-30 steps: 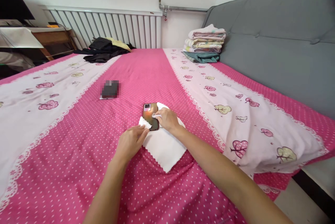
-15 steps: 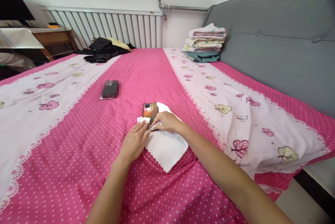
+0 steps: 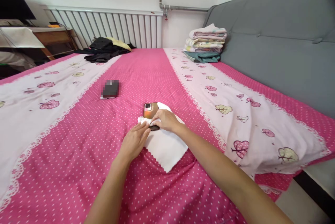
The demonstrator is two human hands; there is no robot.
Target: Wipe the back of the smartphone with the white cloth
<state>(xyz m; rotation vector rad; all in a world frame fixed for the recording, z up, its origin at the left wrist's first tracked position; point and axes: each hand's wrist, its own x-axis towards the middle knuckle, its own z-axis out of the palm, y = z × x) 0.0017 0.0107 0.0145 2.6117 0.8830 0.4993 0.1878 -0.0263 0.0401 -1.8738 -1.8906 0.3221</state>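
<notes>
A smartphone (image 3: pixel 149 111) with a shiny bronze back lies face down on a white cloth (image 3: pixel 167 150) with a zigzag edge. Its camera block shows at the upper left corner. My left hand (image 3: pixel 134 140) rests beside the phone's left edge, fingers stretched out over a turned-up part of the cloth. Across the lower half of the phone, my right hand (image 3: pixel 166 120) pinches a bunched white bit of the cloth against its back. The fingertips of both hands almost meet there, and they hide part of the phone.
A dark pixelated object (image 3: pixel 110 88) lies on the pink dotted bedspread (image 3: pixel 141 77). Black clothes (image 3: pixel 102 49) are heaped at the far left, and folded bedding (image 3: pixel 206 42) is stacked by the grey headboard (image 3: pixel 277 35). Behind stands a white radiator (image 3: pixel 110 28).
My right hand has shifted slightly up the phone with the pinched cloth, baring more of the phone's dark lower end. My left hand stays nearly in place.
</notes>
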